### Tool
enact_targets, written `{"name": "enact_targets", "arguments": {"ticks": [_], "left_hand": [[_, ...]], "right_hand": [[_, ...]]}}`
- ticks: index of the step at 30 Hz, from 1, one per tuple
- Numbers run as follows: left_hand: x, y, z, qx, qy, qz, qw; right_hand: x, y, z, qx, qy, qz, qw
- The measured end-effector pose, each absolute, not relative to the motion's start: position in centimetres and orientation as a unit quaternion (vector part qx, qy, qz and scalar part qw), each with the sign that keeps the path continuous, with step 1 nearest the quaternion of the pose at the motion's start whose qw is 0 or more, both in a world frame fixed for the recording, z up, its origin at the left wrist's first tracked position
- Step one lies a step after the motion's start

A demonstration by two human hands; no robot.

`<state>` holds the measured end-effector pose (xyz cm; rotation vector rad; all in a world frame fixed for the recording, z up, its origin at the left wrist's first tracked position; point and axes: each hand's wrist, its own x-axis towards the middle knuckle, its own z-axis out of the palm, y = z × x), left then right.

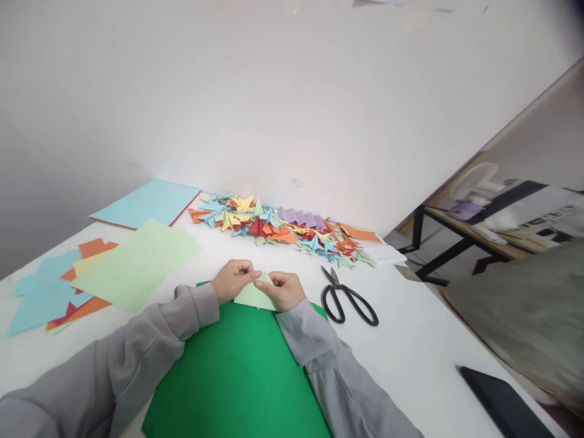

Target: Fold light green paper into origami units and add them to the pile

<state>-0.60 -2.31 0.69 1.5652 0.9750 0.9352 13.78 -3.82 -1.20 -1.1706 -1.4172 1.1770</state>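
Left hand [233, 281] and right hand [291, 292] pinch the pale green paper [252, 297] near its upper point, over the green sheet [241, 371], seemingly mid-fold; a crisp crease calls for aligned edges. Scissors [338, 285] lie near the right hand.

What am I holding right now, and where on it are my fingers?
Your left hand and right hand both hold a folded pale green paper, fingers and thumbs pinching it near its pointed top.

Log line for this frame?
left hand: pinching pale green paper | right hand: same sheet | beneath: green board | right: scissors
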Motion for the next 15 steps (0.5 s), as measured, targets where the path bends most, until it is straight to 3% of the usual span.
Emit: {"name": "enact_targets", "arguments": {"ticks": [15], "left_hand": [[-0.60, -2.53, 0.93, 0.627, 0.373, 0.414, 0.545]], "right_hand": [[14.07, -3.79, -1.51, -0.444, -0.648, 0.472, 0.401]]}}
